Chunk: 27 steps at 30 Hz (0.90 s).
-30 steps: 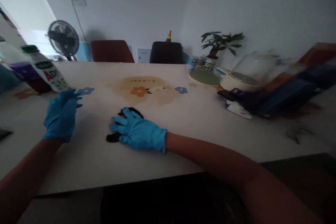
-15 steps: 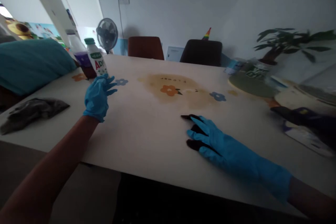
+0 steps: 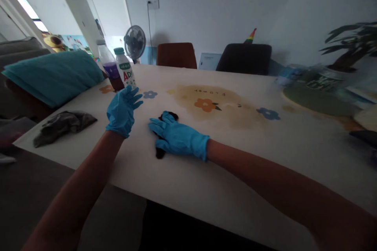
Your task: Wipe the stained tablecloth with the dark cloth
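Observation:
My right hand (image 3: pixel 179 135), in a blue glove, lies over a black cloth (image 3: pixel 160 153) on the pale tabletop, holding it under spread fingers. Most of the cloth is hidden; dark edges stick out around the fingertips. My left hand (image 3: pixel 122 111), also gloved in blue, is raised with its fingers apart and loosely bent, nothing in them. Just behind it stands a white bottle with a green cap (image 3: pixel 125 66); whether they touch I cannot tell. Beside that is a taller bottle with a purple label (image 3: pixel 111 70) and dark liquid. A crumpled grey cloth (image 3: pixel 64 125) lies at the table's left.
The table mat (image 3: pixel 235 157) has printed flowers. Two chairs, one brown (image 3: pixel 176 55) and one dark (image 3: pixel 244 58), stand along the far side. A fan (image 3: pixel 134 42) is behind the bottles. To the right, a potted plant (image 3: pixel 332 76) stands near a round green mat (image 3: pixel 309 98).
My right hand has swept the black cloth leftwards across the table, close to my left hand. My left hand keeps its place by the bottles. The view has turned a little left.

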Motion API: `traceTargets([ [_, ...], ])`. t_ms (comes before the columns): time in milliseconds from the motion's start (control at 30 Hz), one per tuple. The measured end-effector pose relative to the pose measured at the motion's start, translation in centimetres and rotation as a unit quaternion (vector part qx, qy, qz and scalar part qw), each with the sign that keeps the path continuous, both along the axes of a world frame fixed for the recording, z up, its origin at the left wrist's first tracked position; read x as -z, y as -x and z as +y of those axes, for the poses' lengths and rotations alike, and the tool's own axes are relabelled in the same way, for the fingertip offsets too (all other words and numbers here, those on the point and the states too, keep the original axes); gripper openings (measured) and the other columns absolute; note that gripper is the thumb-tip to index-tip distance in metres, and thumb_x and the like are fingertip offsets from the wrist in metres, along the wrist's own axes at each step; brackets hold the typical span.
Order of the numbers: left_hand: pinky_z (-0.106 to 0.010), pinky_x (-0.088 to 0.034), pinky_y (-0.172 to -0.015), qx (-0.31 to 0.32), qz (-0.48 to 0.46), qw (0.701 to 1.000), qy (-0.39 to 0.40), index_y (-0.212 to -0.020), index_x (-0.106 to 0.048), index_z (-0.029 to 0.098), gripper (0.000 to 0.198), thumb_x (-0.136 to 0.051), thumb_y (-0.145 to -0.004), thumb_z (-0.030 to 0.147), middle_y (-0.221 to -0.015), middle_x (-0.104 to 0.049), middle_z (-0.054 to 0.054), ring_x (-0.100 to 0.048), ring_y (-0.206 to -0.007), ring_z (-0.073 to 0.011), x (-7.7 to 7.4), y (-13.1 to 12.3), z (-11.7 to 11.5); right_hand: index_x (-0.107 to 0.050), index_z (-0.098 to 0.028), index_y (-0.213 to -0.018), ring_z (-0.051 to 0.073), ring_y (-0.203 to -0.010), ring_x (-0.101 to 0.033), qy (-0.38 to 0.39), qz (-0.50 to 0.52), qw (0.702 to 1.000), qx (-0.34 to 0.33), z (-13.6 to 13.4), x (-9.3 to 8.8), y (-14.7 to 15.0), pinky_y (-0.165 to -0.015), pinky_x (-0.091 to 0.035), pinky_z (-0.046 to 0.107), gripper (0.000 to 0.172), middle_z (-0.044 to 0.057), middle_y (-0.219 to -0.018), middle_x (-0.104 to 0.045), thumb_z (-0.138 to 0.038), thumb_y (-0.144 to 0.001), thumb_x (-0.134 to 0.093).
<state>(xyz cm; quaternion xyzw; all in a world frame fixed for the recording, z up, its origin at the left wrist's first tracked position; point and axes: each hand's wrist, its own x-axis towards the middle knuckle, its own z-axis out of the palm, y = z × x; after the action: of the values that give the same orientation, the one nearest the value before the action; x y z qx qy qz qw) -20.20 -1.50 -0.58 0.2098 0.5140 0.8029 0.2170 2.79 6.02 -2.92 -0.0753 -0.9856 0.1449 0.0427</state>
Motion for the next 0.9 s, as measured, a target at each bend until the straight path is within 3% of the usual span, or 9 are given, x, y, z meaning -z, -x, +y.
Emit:
traceTargets([
  [100, -0.053, -0.072, -0.116, -0.017, -0.001, 1.000, -0.001, -0.134, -0.073, 0.019, 0.028, -0.056, -0.120, 0.037, -0.152, -0.090, -0.022, -0.090, -0.124, -0.0313, 0.5, 1.1, 0.0, -0.073, -0.022, -0.186, 0.050, -0.190, -0.050, -0.075, 0.001, 0.997, -0.013, -0.1, -0.9, 5.9, -0.161, -0.035, 0.068, 0.069, 0.011, -0.205, -0.054, -0.055, -0.125, -0.076],
  [200, -0.052, -0.073, -0.118, -0.037, 0.017, 0.999, -0.006, -0.137, -0.074, 0.021, 0.032, -0.063, -0.116, 0.042, -0.149, -0.090, -0.019, -0.090, -0.129, -0.0320, 1.6, 2.2, 0.2, -0.081, -0.022, -0.176, 0.051, -0.191, -0.048, -0.126, 0.010, 0.992, -0.004, 0.2, -1.6, 10.1, -0.160, -0.033, 0.074, 0.061, 0.009, -0.200, -0.062, -0.054, -0.124, -0.078],
  [333, -0.055, -0.074, -0.121, -0.044, 0.050, 0.998, 0.002, -0.144, -0.079, 0.028, 0.039, -0.071, -0.114, 0.052, -0.140, -0.091, -0.011, -0.086, -0.147, -0.0366, 3.1, 3.8, 0.5, -0.082, -0.026, -0.177, 0.060, -0.193, -0.038, -0.114, 0.017, 0.992, 0.047, 1.4, -1.6, 13.3, -0.150, -0.031, 0.095, 0.061, 0.011, -0.206, -0.053, -0.059, -0.125, -0.077],
  [433, -0.058, -0.075, -0.120, -0.032, 0.086, 0.996, 0.018, -0.150, -0.079, 0.030, 0.047, -0.072, -0.115, 0.061, -0.140, -0.090, -0.012, -0.084, -0.153, -0.0405, 3.7, 4.7, 0.7, -0.079, -0.027, -0.181, 0.060, -0.186, -0.051, -0.075, 0.015, 0.991, 0.109, 2.1, -1.1, 13.9, -0.146, -0.038, 0.096, 0.067, 0.013, -0.205, -0.053, -0.064, -0.124, -0.079],
  [533, -0.063, -0.075, -0.120, -0.029, 0.081, 0.996, 0.027, -0.154, -0.079, 0.032, 0.053, -0.074, -0.113, 0.066, -0.137, -0.089, -0.012, -0.083, -0.155, -0.0431, 3.7, 4.9, 0.9, -0.079, -0.025, -0.181, 0.053, -0.179, -0.064, -0.063, 0.024, 0.993, 0.100, 2.4, -0.7, 12.9, -0.151, -0.043, 0.082, 0.068, 0.012, -0.199, -0.063, -0.064, -0.125, -0.078],
  [667, -0.062, -0.073, -0.123, -0.036, 0.039, 0.998, 0.036, -0.151, -0.078, 0.028, 0.048, -0.071, -0.116, 0.060, -0.137, -0.090, -0.013, -0.083, -0.155, -0.0422, 3.3, 4.3, 1.0, -0.079, -0.027, -0.181, 0.045, -0.176, -0.068, -0.070, 0.041, 0.995, 0.054, 2.1, -0.6, 9.2, -0.157, -0.042, 0.062, 0.062, 0.008, -0.195, -0.069, -0.057, -0.127, -0.074],
  [833, -0.053, -0.068, -0.122, -0.034, 0.031, 0.997, 0.066, -0.151, -0.070, 0.014, 0.042, -0.044, -0.128, 0.037, -0.152, -0.089, -0.020, -0.086, -0.139, -0.0312, 2.2, 3.3, 1.0, -0.067, -0.024, -0.194, 0.050, -0.191, -0.050, -0.023, 0.010, 1.000, 0.014, 1.5, 0.2, 1.8, -0.162, -0.031, 0.070, 0.074, 0.015, -0.204, -0.054, -0.060, -0.129, -0.069],
  [900, -0.049, -0.068, -0.120, -0.042, -0.012, 0.997, 0.060, -0.145, -0.071, 0.014, 0.037, -0.043, -0.129, 0.032, -0.149, -0.090, -0.018, -0.087, -0.132, -0.0271, 1.4, 2.7, 0.9, -0.062, -0.028, -0.198, 0.049, -0.196, -0.041, -0.009, 0.003, 1.000, 0.002, 1.5, 0.9, -2.2, -0.164, -0.026, 0.072, 0.077, 0.013, -0.207, -0.050, -0.065, -0.130, -0.065],
])
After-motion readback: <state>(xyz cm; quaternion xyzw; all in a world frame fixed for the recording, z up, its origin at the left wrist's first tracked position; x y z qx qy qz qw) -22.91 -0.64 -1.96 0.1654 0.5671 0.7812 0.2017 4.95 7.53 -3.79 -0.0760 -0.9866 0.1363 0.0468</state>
